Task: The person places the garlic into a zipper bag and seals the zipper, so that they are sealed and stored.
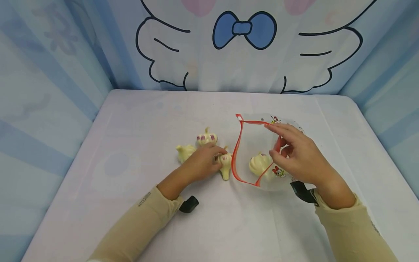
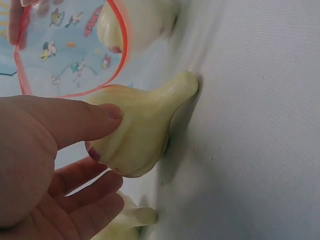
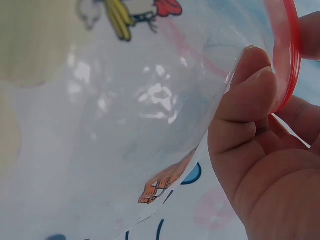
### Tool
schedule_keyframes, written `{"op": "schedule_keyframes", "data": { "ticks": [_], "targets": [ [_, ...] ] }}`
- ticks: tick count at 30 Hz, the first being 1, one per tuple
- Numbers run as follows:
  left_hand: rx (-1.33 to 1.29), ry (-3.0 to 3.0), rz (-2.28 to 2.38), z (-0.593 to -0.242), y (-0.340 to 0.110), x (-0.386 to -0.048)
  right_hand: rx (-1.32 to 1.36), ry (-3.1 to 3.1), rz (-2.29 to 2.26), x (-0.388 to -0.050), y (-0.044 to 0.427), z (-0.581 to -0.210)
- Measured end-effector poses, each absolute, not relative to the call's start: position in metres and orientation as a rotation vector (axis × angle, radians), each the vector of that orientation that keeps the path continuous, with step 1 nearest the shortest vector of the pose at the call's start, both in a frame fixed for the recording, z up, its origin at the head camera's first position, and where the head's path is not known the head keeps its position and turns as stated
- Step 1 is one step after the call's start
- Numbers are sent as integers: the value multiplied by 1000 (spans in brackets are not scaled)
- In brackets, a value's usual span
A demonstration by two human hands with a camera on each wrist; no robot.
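Left hand [image 1: 203,162] pinches a garlic bulb [image 1: 225,165] near mid-frame, right hand [image 1: 299,157] grips a clear bag [image 1: 234,167] right of center, another bulb [image 1: 259,163] chilling inside, two more bulbs [image 1: 207,138] around mid-frame.

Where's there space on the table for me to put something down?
A big bare patch of table lies between the left curtain and the garlic bulbs. Another is at the front, between the left sleeve and right sleeve. The middle is crowded with the left hand, right hand, garlic bulbs and red-rimmed plastic bag.
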State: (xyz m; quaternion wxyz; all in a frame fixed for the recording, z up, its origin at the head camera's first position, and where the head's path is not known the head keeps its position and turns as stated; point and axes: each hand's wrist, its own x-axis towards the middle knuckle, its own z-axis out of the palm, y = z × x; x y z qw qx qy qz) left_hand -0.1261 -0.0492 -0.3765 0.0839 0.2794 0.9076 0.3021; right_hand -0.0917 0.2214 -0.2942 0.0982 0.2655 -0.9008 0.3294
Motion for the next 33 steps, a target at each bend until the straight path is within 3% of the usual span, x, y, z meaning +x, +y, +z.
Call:
{"op": "schedule_keyframes", "data": {
  "ticks": [14, 33],
  "targets": [
    [771, 2714, 889, -368, -56, -122, 784, -2666, 999, -92, 219, -294],
    [871, 2722, 961, -337, -66, -112, 791, -2663, 1009, -92, 221, -296]
  ]
}}
